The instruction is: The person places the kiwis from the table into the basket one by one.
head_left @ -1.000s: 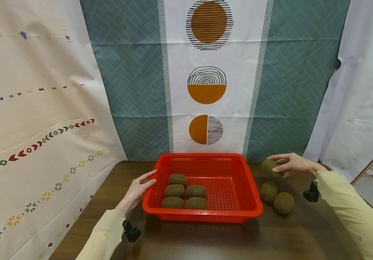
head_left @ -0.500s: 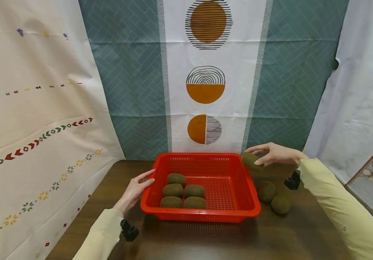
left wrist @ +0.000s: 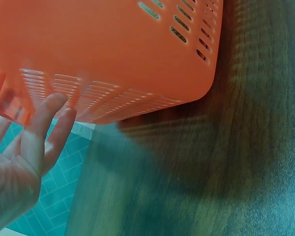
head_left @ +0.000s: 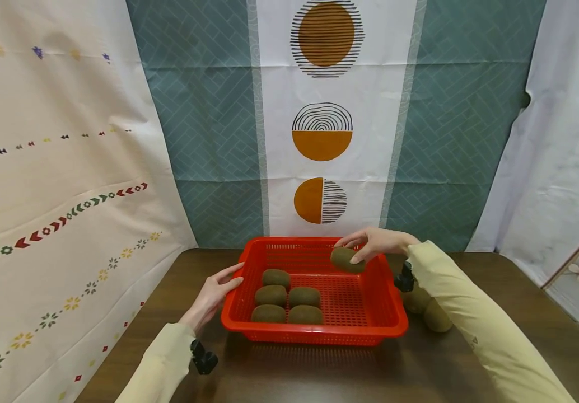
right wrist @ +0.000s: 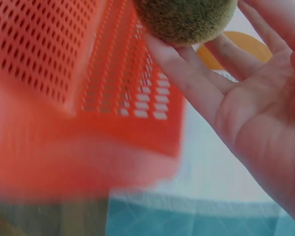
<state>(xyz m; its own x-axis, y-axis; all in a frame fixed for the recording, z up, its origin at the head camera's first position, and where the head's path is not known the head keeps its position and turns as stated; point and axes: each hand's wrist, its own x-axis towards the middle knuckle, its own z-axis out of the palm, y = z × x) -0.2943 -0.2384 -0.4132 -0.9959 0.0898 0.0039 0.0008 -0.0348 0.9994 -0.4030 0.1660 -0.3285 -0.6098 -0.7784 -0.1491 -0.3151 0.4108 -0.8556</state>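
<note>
In the head view a red plastic basket (head_left: 314, 334) with slotted walls stands on the table. Several brown kiwis (head_left: 305, 314) lie inside it, grouped at the left. My right hand (head_left: 377, 244) holds another kiwi (head_left: 348, 260) between thumb and fingers, over the back right part of the basket. The right wrist view shows that fuzzy kiwi (right wrist: 187, 19) at the fingertips. My left hand (head_left: 212, 296) touches the basket's left rim with fingers fairly straight. In the left wrist view, fingertips of this left hand (left wrist: 24, 147) rest at the outer wall (left wrist: 103, 54).
Two more kiwis (head_left: 437, 316) sit on the dark wooden table (head_left: 314, 375) right of the basket, partly hidden behind my right sleeve (head_left: 476, 313). A patterned cloth (head_left: 320, 168) hangs close behind the table, with other cloths at both sides.
My right hand has carried its kiwi leftward from above the table on the right, across the basket's right rim, to over its inside. The left hand keeps its place at the rim.
</note>
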